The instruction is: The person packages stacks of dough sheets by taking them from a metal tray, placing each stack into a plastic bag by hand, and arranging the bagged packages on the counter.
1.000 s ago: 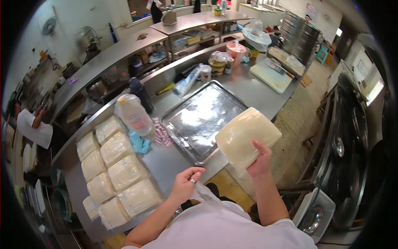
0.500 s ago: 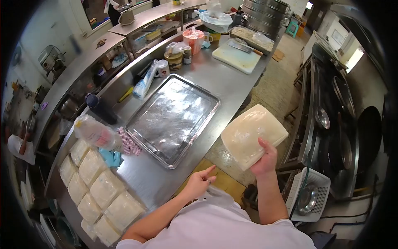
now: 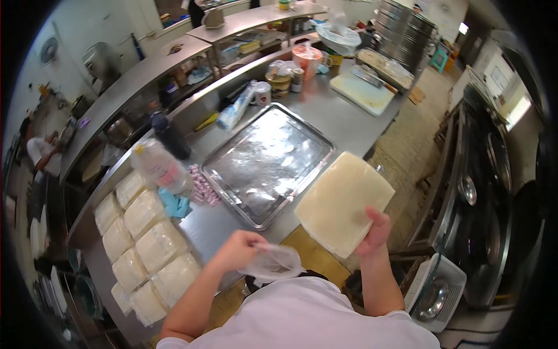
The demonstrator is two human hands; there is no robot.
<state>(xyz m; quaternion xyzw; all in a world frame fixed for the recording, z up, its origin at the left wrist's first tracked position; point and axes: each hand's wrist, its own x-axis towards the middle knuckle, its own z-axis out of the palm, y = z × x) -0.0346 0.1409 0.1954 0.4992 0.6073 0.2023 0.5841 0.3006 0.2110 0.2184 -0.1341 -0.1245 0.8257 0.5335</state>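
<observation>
My right hand (image 3: 375,232) grips the lower right edge of a square, pale stack of dough sheets (image 3: 346,200), held up just right of the metal tray (image 3: 267,166). Pinched in my left hand (image 3: 239,250) is a clear plastic bag (image 3: 276,262), which hangs open in front of my shirt. The tray lies flat on the steel table (image 3: 218,232) and holds nothing. Several wrapped pale packs (image 3: 157,247) lie in rows at the table's left end.
Beside the packs stand a bagged bottle (image 3: 160,166) and a dark flask (image 3: 168,136). Farther back are a cutting board (image 3: 363,92) with a cleaver and stacked steamers (image 3: 401,35). Another person (image 3: 43,152) is at the far left. A white basket (image 3: 436,291) sits low right.
The thin plastic at my left hand has spread into an open bag, and that hand has moved left. My right hand keeps hold of the stack. The head view has shifted.
</observation>
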